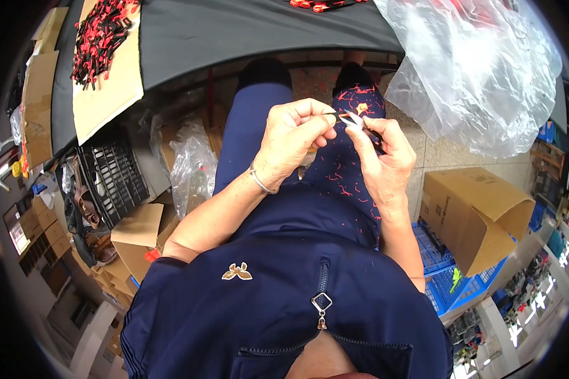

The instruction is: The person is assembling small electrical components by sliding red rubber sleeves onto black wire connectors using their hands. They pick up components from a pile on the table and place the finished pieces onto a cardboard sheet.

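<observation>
Over my lap, my left hand (291,136) is closed in a pinch on a small, thin black and red piece (342,115). My right hand (387,158) grips small snips (355,118) with silvery blades, whose points meet the free end of that piece. Part of the snips is hidden by my fingers; a black bit shows below them. Thin red scraps (342,169) lie scattered over the trouser leg under my right hand.
A pile of black and red pieces (101,44) covers a cardboard sheet (110,110) on the black-covered table (234,31). Clear plastic bags (480,76) hang at the right. A cardboard box (468,208) sits on a blue crate (433,252); a black crate (114,174) stands left.
</observation>
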Tool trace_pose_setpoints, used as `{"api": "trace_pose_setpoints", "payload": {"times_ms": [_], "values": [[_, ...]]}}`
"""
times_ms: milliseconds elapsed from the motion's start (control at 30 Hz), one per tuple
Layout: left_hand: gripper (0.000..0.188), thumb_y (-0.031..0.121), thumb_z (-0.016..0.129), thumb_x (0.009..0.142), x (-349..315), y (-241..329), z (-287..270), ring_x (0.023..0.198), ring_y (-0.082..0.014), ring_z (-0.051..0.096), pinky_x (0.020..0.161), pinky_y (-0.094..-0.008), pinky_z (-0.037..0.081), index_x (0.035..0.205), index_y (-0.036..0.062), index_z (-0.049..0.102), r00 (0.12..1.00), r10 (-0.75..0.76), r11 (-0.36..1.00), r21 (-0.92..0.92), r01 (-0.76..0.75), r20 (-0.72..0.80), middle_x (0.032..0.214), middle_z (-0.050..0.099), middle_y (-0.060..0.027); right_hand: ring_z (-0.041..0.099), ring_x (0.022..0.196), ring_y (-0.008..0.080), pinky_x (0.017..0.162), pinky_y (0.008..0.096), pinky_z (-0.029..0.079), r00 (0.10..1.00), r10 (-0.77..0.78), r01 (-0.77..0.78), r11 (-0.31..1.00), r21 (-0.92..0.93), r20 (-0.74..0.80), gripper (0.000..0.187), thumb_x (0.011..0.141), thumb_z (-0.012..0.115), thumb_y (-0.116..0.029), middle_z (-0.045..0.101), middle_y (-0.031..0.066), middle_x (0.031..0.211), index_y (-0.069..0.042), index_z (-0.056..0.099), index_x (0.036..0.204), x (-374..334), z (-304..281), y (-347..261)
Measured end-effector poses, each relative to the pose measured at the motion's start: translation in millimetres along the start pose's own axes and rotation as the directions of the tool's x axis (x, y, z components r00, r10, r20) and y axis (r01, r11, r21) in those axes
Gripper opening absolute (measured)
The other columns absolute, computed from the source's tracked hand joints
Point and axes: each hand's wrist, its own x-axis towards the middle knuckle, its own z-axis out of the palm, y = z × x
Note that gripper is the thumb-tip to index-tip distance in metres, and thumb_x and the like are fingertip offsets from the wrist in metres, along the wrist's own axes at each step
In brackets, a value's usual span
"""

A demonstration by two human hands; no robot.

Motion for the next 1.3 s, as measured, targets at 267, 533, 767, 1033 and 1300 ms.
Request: {"api": "trace_pose_setpoints", "payload": {"times_ms": [267, 533, 767, 1033, 1300], "values": [[0.013, 0.010, 0.059, 0.084, 6, 0, 0, 0.062, -0.0048, 0.054, 0.058, -0.0189, 0.044, 0.089, 0.0001, 0.065, 1.000, 0.018, 0.996, 0.089, -0.016, -0.023, 0.071, 0.063, -0.0021, 0.060, 0.061, 0.0170, 0.055, 0.0279, 0.047, 0.999, 0.033, -0.032, 0.999, -0.024, 0.031, 0.017, 0.072, 0.077, -0.010, 0.064, 0.0074, 0.072, -0.004, 0.063, 0.080, 5, -1, 8], [0.011, 0.010, 0.060, 0.084, 7, -1, -4, 0.059, -0.0053, 0.052, 0.057, -0.0182, 0.043, 0.088, 0.0005, 0.063, 0.999, -0.010, 0.993, -0.118, 0.014, 0.031, 0.070, 0.061, -0.0016, 0.059, 0.059, 0.0165, 0.055, 0.0266, 0.046, 0.990, 0.118, -0.125, 0.987, 0.098, 0.075, 0.014, 0.075, 0.075, -0.007, 0.063, 0.0091, 0.070, -0.001, 0.063, 0.080, 6, -2, 5], [0.011, 0.011, 0.058, 0.083, 14, 14, -31, 0.058, -0.0076, 0.049, 0.055, -0.0204, 0.041, 0.085, -0.0001, 0.059, 0.998, 0.040, 0.961, -0.273, -0.051, -0.044, 0.067, 0.055, -0.0019, 0.052, 0.069, 0.0019, 0.060, 0.0160, 0.043, 0.938, 0.315, -0.347, 0.831, 0.434, 0.145, 0.018, 0.081, 0.070, -0.002, 0.063, 0.0019, 0.081, 0.001, 0.059, 0.094, 16, 5, -1], [0.013, 0.012, 0.059, 0.082, 17, 24, -32, 0.058, -0.0068, 0.050, 0.056, -0.0194, 0.042, 0.084, 0.0003, 0.060, 0.995, 0.057, 0.982, -0.183, -0.041, 0.084, 0.067, 0.057, -0.0021, 0.059, 0.073, 0.0079, 0.065, 0.0186, 0.047, 0.816, 0.367, -0.578, 0.523, 0.627, 0.446, 0.023, 0.078, 0.072, -0.005, 0.062, 0.0041, 0.086, 0.000, 0.059, 0.097, 52, 18, -14], [0.020, 0.021, 0.062, 0.089, 15, 17, -23, 0.061, -0.0067, 0.056, 0.058, -0.0190, 0.045, 0.089, 0.0013, 0.063, 0.989, 0.142, 0.990, -0.030, -0.141, 0.047, 0.071, 0.063, -0.0038, 0.060, 0.085, 0.0092, 0.074, 0.0211, 0.049, 0.832, 0.387, -0.554, 0.541, 0.633, 0.398, 0.021, 0.077, 0.071, 0.000, 0.062, 0.0057, 0.092, 0.000, 0.060, 0.095, 47, 23, -15]]}}
